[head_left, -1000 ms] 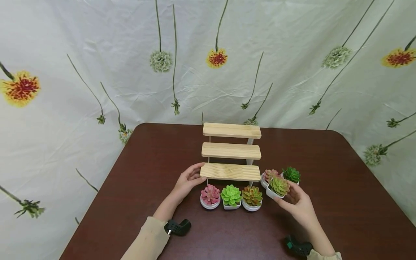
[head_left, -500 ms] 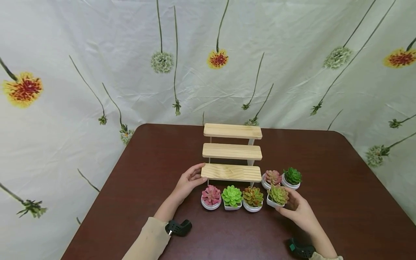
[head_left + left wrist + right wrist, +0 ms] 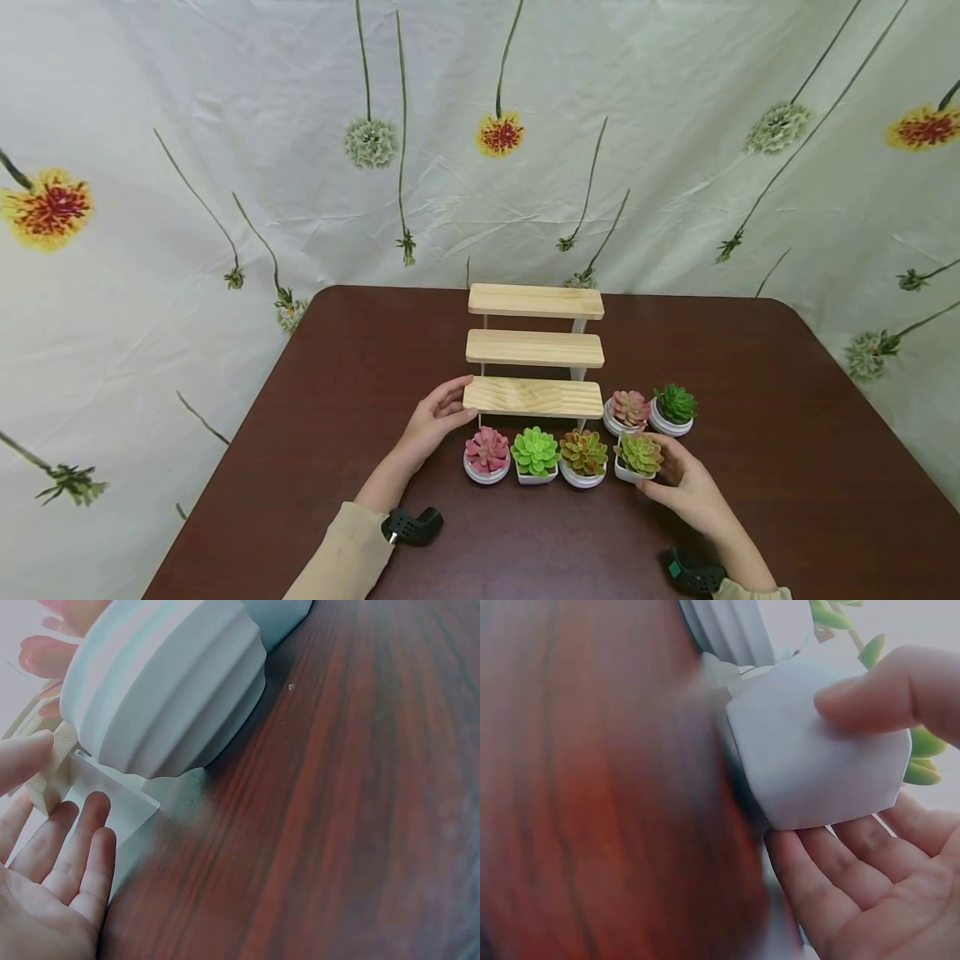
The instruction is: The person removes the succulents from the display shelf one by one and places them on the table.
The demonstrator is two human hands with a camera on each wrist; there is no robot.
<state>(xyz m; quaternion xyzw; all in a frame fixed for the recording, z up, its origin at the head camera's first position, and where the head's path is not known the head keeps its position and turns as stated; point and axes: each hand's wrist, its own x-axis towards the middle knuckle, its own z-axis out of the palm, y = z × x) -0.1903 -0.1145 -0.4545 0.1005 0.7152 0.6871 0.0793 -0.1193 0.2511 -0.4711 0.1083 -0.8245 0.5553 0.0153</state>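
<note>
At the left end of the lowest board of a three-tier wooden display stand (image 3: 532, 397), my left hand (image 3: 435, 421) holds the board's edge between thumb and fingers. The left wrist view has this thumb by the board end (image 3: 54, 776), beside a ribbed white pot (image 3: 169, 690). My right hand (image 3: 686, 479) grips a potted succulent (image 3: 638, 455), green with reddish tips, in an angular white pot. Up close, the thumb presses one side of that pot (image 3: 817, 750) while fingers touch another; its base is at the tabletop.
In front of the stand sit a pink succulent (image 3: 487, 450), a bright green one (image 3: 536, 452) and an orange-green one (image 3: 583, 452). Behind the held pot are a pale pink succulent (image 3: 628, 408) and a dark green one (image 3: 675, 405). Floral cloth (image 3: 660, 167) hangs behind the dark table (image 3: 375, 350).
My right hand has brought the green-red succulent down and slightly forward, into line with the front row, and still grips it. The left hand stays on the stand.
</note>
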